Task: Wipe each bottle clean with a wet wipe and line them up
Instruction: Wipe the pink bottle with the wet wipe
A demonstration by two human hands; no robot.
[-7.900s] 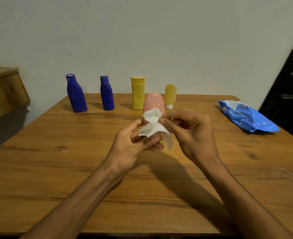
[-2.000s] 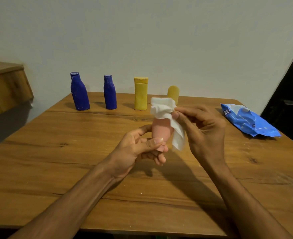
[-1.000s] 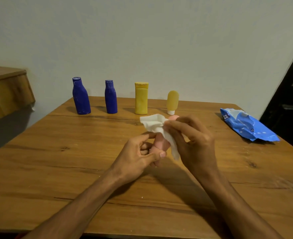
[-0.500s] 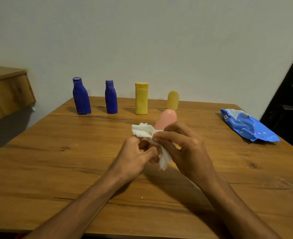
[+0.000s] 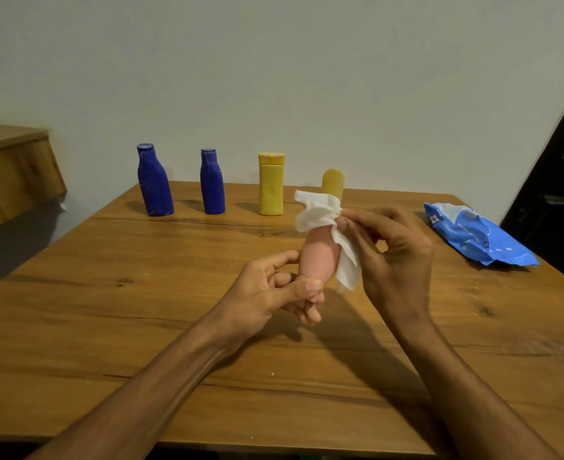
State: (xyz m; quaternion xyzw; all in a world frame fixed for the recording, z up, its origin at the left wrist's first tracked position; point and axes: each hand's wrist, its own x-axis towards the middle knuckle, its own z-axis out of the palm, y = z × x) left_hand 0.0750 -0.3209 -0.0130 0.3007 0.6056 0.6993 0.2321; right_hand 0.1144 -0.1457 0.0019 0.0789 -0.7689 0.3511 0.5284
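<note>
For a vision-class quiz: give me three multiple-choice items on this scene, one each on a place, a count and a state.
1. Where on the table does the wipes pack lie? A. right side B. left edge C. near edge
2. How many bottles stand in the back row? A. two B. four C. six
3. What is the left hand doing? A. lying flat B. gripping the pink bottle's lower end C. lifting the pack
Answers: A, it lies by the right edge; B, two blue bottles, two yellow bottles; B, its fingers curl round that end.
</note>
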